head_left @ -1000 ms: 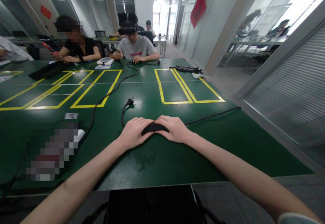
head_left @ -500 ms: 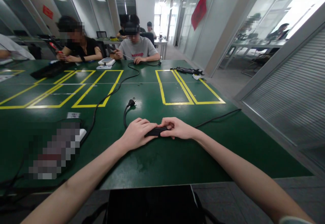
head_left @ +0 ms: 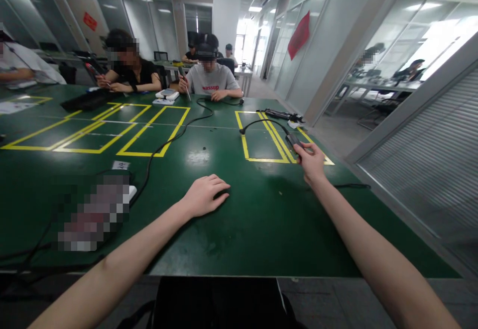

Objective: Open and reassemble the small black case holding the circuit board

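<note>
While the right hand's [head_left: 312,164] fingers grip a black adapter [head_left: 293,141] over the yellow tape [head_left: 268,161], the left hand [head_left: 204,195] lies palm-down, fingers open.
The adapter's cord [head_left: 267,120] arcs leftward to a plug [head_left: 242,131]; beyond lies slim black equipment [head_left: 280,115], and a long cable [head_left: 149,167] crosses the worktop [head_left: 242,239] between the left hand and a blurred object [head_left: 97,209].

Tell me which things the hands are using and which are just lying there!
In use:
- black box, held in the right hand
- its short cord and plug

Just lying there, it seems:
- folded black stand
- white scrap beside it
- small white card on the left
</note>
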`<state>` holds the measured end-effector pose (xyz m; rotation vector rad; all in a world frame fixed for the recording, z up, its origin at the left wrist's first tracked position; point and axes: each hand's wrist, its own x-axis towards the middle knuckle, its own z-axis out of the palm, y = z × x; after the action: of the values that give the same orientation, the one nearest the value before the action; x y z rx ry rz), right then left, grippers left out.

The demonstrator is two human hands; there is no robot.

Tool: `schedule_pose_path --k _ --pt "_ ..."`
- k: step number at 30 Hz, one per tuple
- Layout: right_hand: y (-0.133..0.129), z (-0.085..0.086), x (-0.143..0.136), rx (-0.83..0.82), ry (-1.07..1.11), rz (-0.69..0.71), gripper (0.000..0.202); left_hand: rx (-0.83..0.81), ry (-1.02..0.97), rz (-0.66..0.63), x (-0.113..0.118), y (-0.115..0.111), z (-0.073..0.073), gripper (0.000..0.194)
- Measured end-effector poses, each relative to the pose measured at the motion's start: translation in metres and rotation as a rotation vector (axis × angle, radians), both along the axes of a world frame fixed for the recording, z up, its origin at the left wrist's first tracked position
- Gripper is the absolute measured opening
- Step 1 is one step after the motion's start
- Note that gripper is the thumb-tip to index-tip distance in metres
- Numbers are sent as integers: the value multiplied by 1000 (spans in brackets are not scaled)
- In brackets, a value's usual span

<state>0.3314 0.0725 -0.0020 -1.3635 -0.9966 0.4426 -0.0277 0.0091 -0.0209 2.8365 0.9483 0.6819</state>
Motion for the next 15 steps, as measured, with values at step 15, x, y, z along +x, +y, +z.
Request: schedule_pose_path --k 15 --pt "-8 -33 93 -249 -489 -428 29 -47 -42 15 -2 -1 4 25"
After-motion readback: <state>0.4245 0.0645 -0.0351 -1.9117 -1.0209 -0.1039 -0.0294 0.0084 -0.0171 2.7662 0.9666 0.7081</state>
